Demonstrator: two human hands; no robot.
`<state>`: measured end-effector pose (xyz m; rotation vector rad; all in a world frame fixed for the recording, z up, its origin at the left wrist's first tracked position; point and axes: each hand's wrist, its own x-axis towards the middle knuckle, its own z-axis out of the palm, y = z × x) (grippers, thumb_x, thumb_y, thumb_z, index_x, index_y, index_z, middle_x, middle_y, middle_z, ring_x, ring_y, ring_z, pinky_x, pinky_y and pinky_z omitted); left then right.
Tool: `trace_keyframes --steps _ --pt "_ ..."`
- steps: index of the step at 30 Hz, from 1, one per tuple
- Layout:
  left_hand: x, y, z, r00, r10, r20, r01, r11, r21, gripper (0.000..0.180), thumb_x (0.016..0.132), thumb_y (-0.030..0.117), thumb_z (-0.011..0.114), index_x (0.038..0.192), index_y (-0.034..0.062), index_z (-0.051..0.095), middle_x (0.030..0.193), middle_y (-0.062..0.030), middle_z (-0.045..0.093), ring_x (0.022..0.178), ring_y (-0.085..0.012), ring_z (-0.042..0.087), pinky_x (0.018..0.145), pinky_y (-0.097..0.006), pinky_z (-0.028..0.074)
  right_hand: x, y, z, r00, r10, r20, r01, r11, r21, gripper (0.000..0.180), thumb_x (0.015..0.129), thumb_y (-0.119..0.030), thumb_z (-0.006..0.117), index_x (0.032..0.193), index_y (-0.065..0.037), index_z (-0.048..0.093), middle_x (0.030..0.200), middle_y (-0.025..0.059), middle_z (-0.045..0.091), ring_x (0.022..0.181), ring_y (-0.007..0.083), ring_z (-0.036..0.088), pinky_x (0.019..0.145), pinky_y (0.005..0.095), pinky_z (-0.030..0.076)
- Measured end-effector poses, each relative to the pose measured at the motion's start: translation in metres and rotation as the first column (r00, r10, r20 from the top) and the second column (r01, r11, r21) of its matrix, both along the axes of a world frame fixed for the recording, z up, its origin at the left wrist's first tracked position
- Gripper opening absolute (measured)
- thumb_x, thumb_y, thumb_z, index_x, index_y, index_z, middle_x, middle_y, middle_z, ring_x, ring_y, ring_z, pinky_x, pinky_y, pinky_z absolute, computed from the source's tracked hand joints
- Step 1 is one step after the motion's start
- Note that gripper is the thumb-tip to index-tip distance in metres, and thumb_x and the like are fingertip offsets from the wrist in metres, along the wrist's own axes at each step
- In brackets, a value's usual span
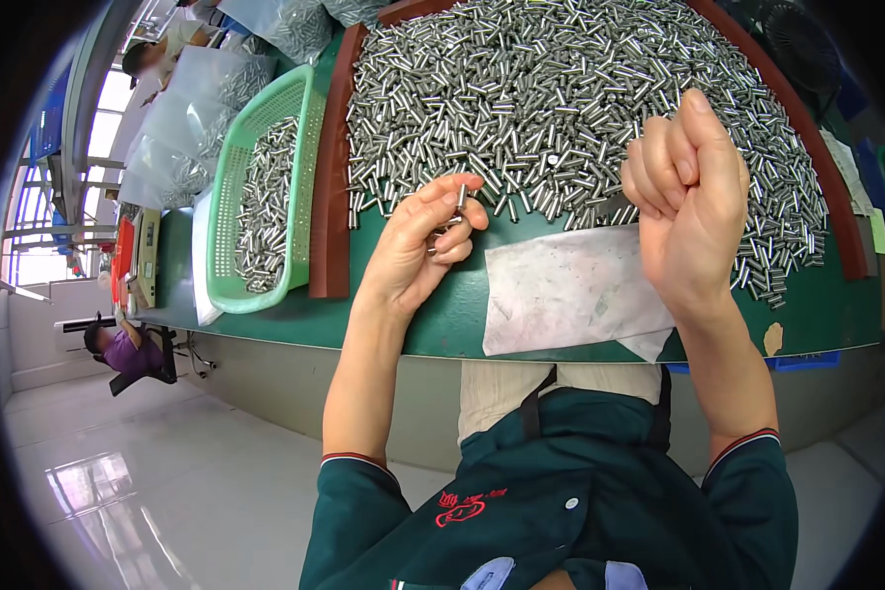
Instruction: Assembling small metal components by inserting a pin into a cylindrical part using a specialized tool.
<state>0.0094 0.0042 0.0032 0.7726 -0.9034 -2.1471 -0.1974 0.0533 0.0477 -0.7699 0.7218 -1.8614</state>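
Observation:
My left hand is closed in front of the near edge of a wide heap of short metal pins. A shiny pin stands between its thumb and forefinger, and more metal shows under the curled fingers. To the right, my right hand is raised over the heap with its fingers folded into the palm. What it holds, if anything, is hidden. Between my wrists a stained whitish cloth lies flat on the green tabletop.
Brown-red rails border the heap at both sides. At left stands a light green plastic basket partly filled with pins. Clear bags of pins and a scale lie beyond. A person sits at far left, another farther back.

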Motion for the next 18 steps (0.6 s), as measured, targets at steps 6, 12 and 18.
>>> trace_keyframes --steps 6,12,18 --pt "-0.003 0.001 -0.002 0.994 0.101 0.053 -0.096 0.992 -0.086 0.021 0.088 0.020 0.042 0.074 0.0049 0.044 0.061 -0.0030 0.043 0.048 -0.0070 0.032 0.043 -0.018 0.026 -0.001 -0.002 -0.003 1.000 -0.004 0.026 0.005 1.000 -0.013 0.038 0.088 -0.021 0.041 0.053 -0.011 0.030 0.042 -0.0027 0.027 0.038 0.0046 0.019 0.036 0.0216 0.016" --pt "-0.020 0.008 -0.006 0.509 0.673 0.537 0.310 0.439 -0.844 0.008 0.069 0.008 0.066 0.072 0.0013 0.061 0.050 -0.0037 0.049 0.044 -0.0075 0.043 0.042 -0.022 0.034 0.000 -0.002 -0.003 1.000 -0.004 0.013 0.004 1.000 -0.007 0.038 0.087 -0.021 0.041 0.053 -0.011 0.029 0.042 -0.0028 0.027 0.038 0.0048 0.020 0.036 0.0217 0.017" --pt "-0.026 0.011 -0.005 0.504 0.630 0.590 0.405 0.431 -0.806 0.016 0.063 0.013 0.071 0.067 0.0018 0.060 0.045 -0.0037 0.044 0.039 -0.0101 0.039 0.038 -0.024 0.032 0.001 -0.001 -0.003 1.000 0.006 -0.024 -0.006 1.000 0.017 0.038 0.089 -0.022 0.037 0.053 -0.012 0.028 0.043 -0.0034 0.025 0.038 0.0050 0.018 0.037 0.0216 0.017"
